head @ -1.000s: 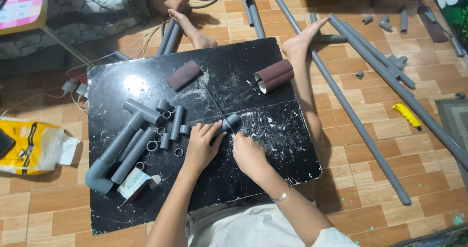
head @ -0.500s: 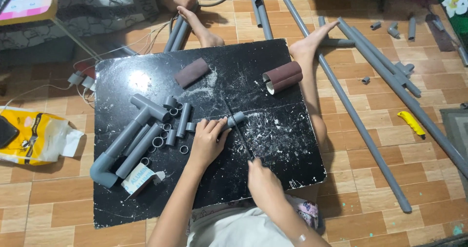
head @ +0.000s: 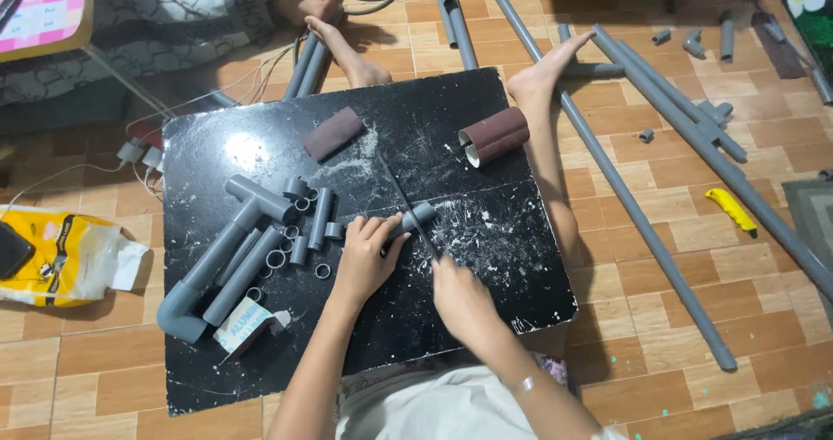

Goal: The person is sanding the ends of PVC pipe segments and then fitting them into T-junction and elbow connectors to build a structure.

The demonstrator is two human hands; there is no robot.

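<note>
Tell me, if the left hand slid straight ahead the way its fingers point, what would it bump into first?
The left hand already pins a short grey pipe piece. Past that, probably the thin saw blade across it, though height is hard to judge.

The left hand (head: 364, 262) covers the near end of the short grey pipe piece (head: 415, 218), so how far it runs under the palm cannot be told. The right hand (head: 460, 297) hides the handle of the thin saw blade (head: 403, 199). Both forearms run off the bottom edge. At the black board's (head: 486, 336) near-left corner, the small carton (head: 243, 329) shows print too blurred to read
</note>
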